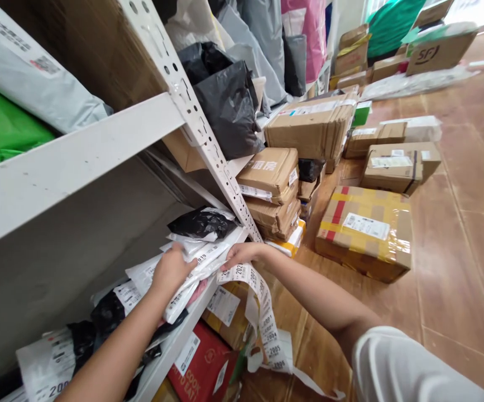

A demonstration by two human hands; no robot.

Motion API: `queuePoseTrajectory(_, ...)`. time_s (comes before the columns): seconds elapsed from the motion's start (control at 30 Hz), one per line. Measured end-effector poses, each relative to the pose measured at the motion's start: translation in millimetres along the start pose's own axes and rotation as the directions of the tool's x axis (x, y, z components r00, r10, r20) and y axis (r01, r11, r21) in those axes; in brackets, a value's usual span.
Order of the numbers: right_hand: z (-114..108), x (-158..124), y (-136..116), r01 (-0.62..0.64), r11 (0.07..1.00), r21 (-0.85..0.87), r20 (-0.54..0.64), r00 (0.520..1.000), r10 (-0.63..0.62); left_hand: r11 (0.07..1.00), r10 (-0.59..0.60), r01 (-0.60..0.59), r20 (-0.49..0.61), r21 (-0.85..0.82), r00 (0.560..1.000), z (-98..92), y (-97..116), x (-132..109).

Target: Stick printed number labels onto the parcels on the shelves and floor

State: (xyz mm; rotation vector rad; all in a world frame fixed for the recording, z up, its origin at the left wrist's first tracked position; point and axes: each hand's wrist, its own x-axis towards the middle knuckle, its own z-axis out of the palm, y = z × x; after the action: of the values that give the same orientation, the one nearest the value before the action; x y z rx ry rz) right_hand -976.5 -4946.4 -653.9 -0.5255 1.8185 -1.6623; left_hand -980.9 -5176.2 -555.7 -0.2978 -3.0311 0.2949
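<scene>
On the lower shelf, my left hand (171,270) grips a flat white parcel (202,258) with its thumb across the top, beside a label reading 2019. My right hand (240,255) is at the shelf's edge, fingers pinched on a long strip of number labels (267,318). The strip curls down past the shelf toward the floor, showing numbers such as 2004 and 2005. Just behind my hands lies a black plastic parcel (202,222). More white and black bagged parcels (55,357) lie along the shelf to the left, partly covered by my left forearm.
A white perforated upright (197,123) and an upper shelf beam (74,162) stand close to my hands. Stacked cartons (269,176), a yellow-taped carton (365,231) and other boxes sit on the floor to the right. A red box (202,357) is below the shelf.
</scene>
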Motion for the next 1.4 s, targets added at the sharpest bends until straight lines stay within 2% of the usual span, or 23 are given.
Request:
queuePoseTrajectory(0.07, -5.1, -2.7, 4.7, 0.148, 0.989, 0.018, -0.006, 0.989, -0.147, 0.998, -0.014, 0.018, -0.058, 0.056, 0.998, -6.3, 1.8, 5.1)
queuePoseTrajectory(0.13, -2.4, 1.3, 7.0, 0.265, 0.961, 0.085, -0.054, 0.964, -0.261, 0.978, 0.136, -0.122, -0.074, 0.171, 0.988, -9.2, 4.3, 10.6)
queuePoseTrajectory(0.2, 6.0, 10.6, 7.0, 0.313, 0.930, 0.190, -0.096, 0.949, -0.300, 0.906, 0.331, -0.308, -0.034, 0.292, 0.943, -8.3, 5.8, 15.1)
queuePoseTrajectory(0.3, 21.5, 28.7, 6.2, 0.337, 0.887, 0.314, -0.209, 0.937, -0.282, 0.816, 0.474, -0.452, 0.031, 0.362, 0.880, -5.4, 2.1, 18.4)
queuePoseTrajectory(0.4, 30.9, 43.5, 7.7, 0.364, 0.863, 0.351, -0.344, 0.907, -0.243, 0.749, 0.615, -0.602, 0.049, 0.278, 0.787, -7.2, -12.3, 17.0)
queuePoseTrajectory(0.5, 32.1, 50.1, 10.8, 0.388, 0.852, 0.353, -0.418, 0.880, -0.228, 0.682, 0.729, -0.730, 0.030, 0.051, 0.684, -12.8, -30.9, 11.9)
queuePoseTrajectory(0.6, 30.0, 49.7, 11.8, 0.386, 0.850, 0.360, -0.419, 0.880, -0.222, 0.650, 0.752, -0.738, 0.016, -0.182, 0.659, -17.6, -41.7, 6.6)
queuePoseTrajectory(0.67, 30.0, 49.2, 9.9, 0.373, 0.854, 0.364, -0.397, 0.891, -0.220, 0.656, 0.726, -0.696, -0.006, -0.291, 0.687, -19.8, -41.7, 5.4)
queuePoseTrajectory(0.77, 36.0, 54.0, 3.3, 0.361, 0.867, 0.345, -0.409, 0.889, -0.207, 0.723, 0.601, -0.553, -0.017, -0.414, 0.799, -21.8, -34.4, 8.3)
queuePoseTrajectory(0.83, 44.1, 61.8, -2.8, 0.356, 0.877, 0.322, -0.462, 0.868, -0.183, 0.772, 0.501, -0.454, -0.014, -0.444, 0.866, -21.5, -28.7, 12.4)
queuePoseTrajectory(0.9, 53.3, 71.3, -8.9, 0.341, 0.892, 0.296, -0.531, 0.835, -0.143, 0.807, 0.424, -0.390, -0.024, -0.444, 0.905, -19.2, -24.8, 16.9)
queuePoseTrajectory(1.13, 68.8, 85.7, -19.8, 0.209, 0.967, 0.146, -0.754, 0.656, -0.028, 0.844, 0.316, -0.288, -0.015, -0.452, 0.949, -7.7, -24.2, 28.4)
queuePoseTrajectory(1.2, 68.7, 84.7, -20.2, 0.174, 0.977, 0.125, -0.777, 0.629, -0.012, 0.861, 0.313, -0.300, -0.036, -0.411, 0.949, -5.9, -23.2, 29.6)
queuePoseTrajectory(1.27, 67.8, 83.4, -20.0, 0.161, 0.980, 0.114, -0.769, 0.639, -0.016, 0.883, 0.321, -0.322, -0.062, -0.342, 0.945, -4.4, -21.0, 30.0)
queuePoseTrajectory(1.4, 65.8, 78.7, -17.5, 0.158, 0.983, 0.094, -0.709, 0.704, -0.046, 0.925, 0.310, -0.320, -0.081, -0.205, 0.947, -0.5, -14.6, 29.0)
